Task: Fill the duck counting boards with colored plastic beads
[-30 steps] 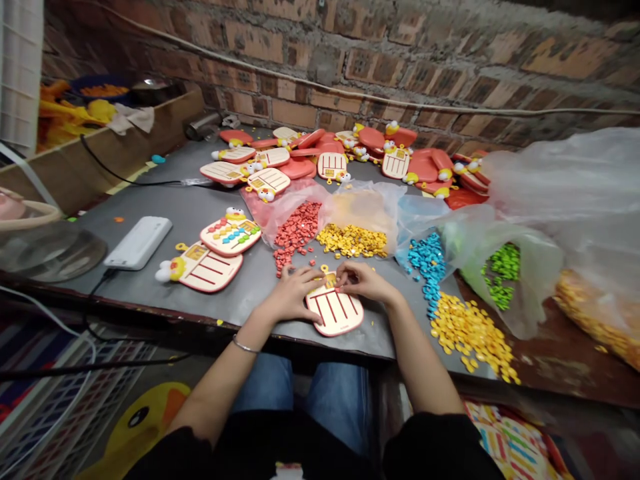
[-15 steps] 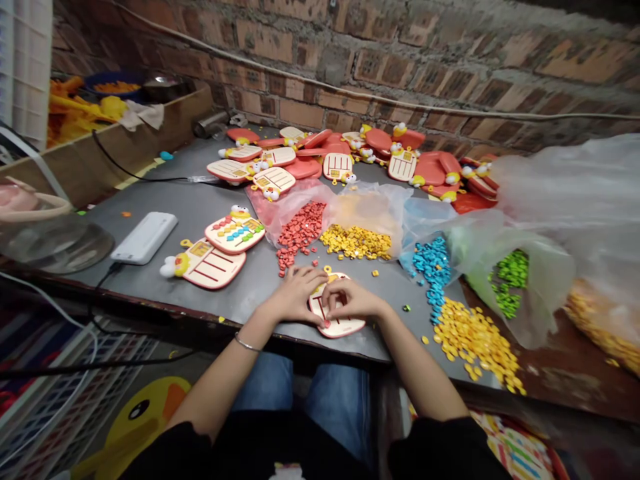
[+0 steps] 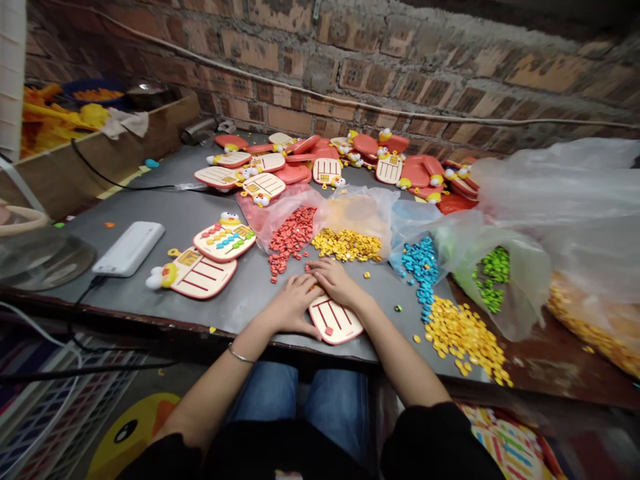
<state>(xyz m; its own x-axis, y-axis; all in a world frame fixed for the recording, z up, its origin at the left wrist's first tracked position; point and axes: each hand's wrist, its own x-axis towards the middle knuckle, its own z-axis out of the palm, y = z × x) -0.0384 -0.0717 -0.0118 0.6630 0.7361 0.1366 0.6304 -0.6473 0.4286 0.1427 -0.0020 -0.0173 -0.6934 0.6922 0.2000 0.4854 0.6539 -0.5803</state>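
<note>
**Workbench, head-camera view.** A grey metal bench (image 3: 150, 213) runs along a rough brick wall (image 3: 350, 67), with its dark front edge crossing just before the seated person's jeans-clad knees (image 3: 295, 407). On the right, the grey top gives way to a rust-brown surface (image 3: 530, 353). A wooden ledge (image 3: 105, 150) bounds the bench's far left side.

**Centre.** A duck-shaped abacus board (image 3: 334, 321), its rods bare of beads, lies flat close to the front edge. The left hand (image 3: 289, 305), with a thin bangle (image 3: 240, 354) on its wrist, rests against the board's left side, its fingers (image 3: 305, 287) extended and lying flat. The right hand (image 3: 336, 281) lies over the board's top edge, its fingers (image 3: 320, 267) bent downward. Neither hand visibly grips the board, and any small bead between the fingertips would be hidden.

**Surroundings.** Red beads (image 3: 290, 237) in an open plastic bag lie just beyond the hands, beside yellow beads (image 3: 347, 245) and blue beads (image 3: 421, 263). A loose heap of yellow beads (image 3: 463, 337) lies to the right, near the bench's front edge. To the left are a bare board (image 3: 203, 273), a bead-filled board (image 3: 225, 241) and a white power bank (image 3: 129, 249). Red-orange board parts (image 3: 340, 160) crowd the wall side.
</note>
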